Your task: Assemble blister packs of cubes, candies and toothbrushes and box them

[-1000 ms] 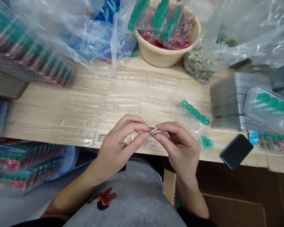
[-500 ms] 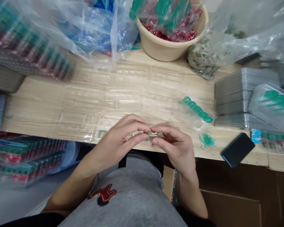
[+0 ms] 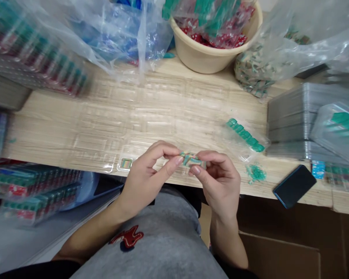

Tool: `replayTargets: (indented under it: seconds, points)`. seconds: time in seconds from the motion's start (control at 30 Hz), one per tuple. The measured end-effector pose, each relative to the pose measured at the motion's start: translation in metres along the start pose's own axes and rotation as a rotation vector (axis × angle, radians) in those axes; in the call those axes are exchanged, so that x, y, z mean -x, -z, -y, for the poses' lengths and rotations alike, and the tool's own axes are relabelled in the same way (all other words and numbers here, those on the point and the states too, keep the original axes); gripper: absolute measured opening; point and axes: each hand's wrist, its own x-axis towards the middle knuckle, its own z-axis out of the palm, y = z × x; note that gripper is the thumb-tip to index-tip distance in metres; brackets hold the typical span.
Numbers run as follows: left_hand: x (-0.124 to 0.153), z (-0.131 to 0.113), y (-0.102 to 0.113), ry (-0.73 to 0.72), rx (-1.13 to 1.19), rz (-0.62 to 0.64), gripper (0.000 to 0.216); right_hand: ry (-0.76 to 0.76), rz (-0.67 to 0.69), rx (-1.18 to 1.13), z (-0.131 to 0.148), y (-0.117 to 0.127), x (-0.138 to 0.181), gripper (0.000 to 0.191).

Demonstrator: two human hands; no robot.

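Observation:
Small striped pieces [image 3: 190,159] in green, beige and orange are held between my two hands, above the front edge of the table. The thumb and fingertips of my left hand [image 3: 148,176] pinch their left end. My right hand [image 3: 221,178] is closed on the right end, its thumb below and index finger above. Fingers cover part of them, so I cannot tell how they join. Just left of my left hand, a similar striped piece [image 3: 126,163] sits in a compartment of a clear plastic tray [image 3: 116,166]. More clear trays [image 3: 155,112] lie beyond my hands.
A cream basin [image 3: 205,58] of red and green bagged items stands at the back, beside a bag of striped pieces [image 3: 253,73]. Rightward are bagged green parts [image 3: 246,135], green bits [image 3: 256,173], a phone [image 3: 294,186] and stacked grey trays [image 3: 287,120]. Filled packs [image 3: 37,50] are stacked left.
My hands have parted slightly and turned the striped pieces, so more of their striped surface shows. Both hands still grip them. The view has shifted a little.

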Motion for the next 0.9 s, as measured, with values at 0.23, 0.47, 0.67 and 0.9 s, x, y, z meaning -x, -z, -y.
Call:
replayTargets:
  seconds: [0.23,0.47,0.67,0.9]
  points:
    - [0.004,-0.004,0.000,-0.078,-0.034,0.025,0.007,0.128,-0.034,0.183,0.003,-0.004,0.002,0.018]
    - [0.007,0.000,-0.001,-0.184,-0.088,0.046,0.008,0.221,-0.070,0.313,0.001,-0.006,0.007,0.023]
    - [0.005,0.005,-0.001,-0.223,-0.125,0.050,0.009,0.287,0.054,0.392,0.005,-0.001,0.008,0.035]
    - [0.007,0.009,0.002,-0.034,-0.029,0.083,0.009,-0.037,0.000,0.029,-0.004,0.006,0.007,0.030]
